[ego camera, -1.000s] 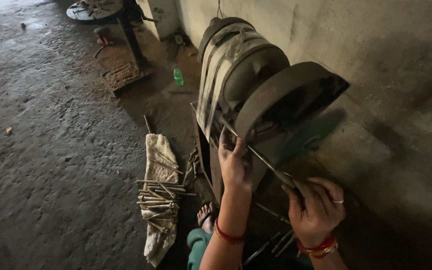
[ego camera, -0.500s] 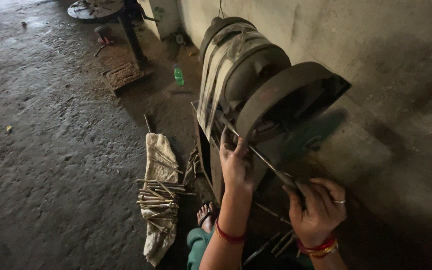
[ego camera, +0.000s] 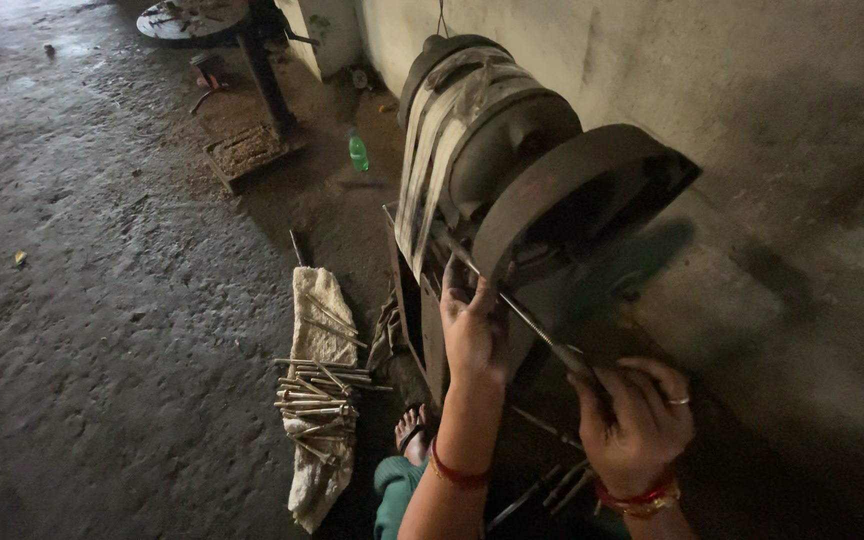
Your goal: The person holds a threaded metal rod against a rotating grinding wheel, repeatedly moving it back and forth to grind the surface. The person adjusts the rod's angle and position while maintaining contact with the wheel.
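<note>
On the rough concrete floor (ego camera: 102, 330), well to the left of the machine, a small yellowish scrap (ego camera: 19, 258) lies alone. Toward the far left corner stands a round metal table (ego camera: 192, 18) on a dark post, with a shallow crate (ego camera: 249, 152) at its foot and a green plastic bottle (ego camera: 358, 152) just to the right of it. Nearer the person, a pale cloth sack (ego camera: 318, 400) lies lengthwise on the floor with a bundle of thin metal rods (ego camera: 320, 392) piled crosswise on it. Beside the sack a bare foot in a sandal (ego camera: 413, 432) rests on the floor. The left hand (ego camera: 472, 332) is raised against the front of the grinding machine (ego camera: 512, 180), its fingers spread open and pressing the long metal rod (ego camera: 512, 305) near the wheel guard. The rod runs slantwise from under the guard down to the right hand (ego camera: 637, 425), whose fingers are curled tightly around its lower end. Red bangles (ego camera: 457, 475) sit on both wrists. More loose rods (ego camera: 542, 485) lie in the shadow between the forearms. The machine stands close against the grey wall (ego camera: 752, 90).
</note>
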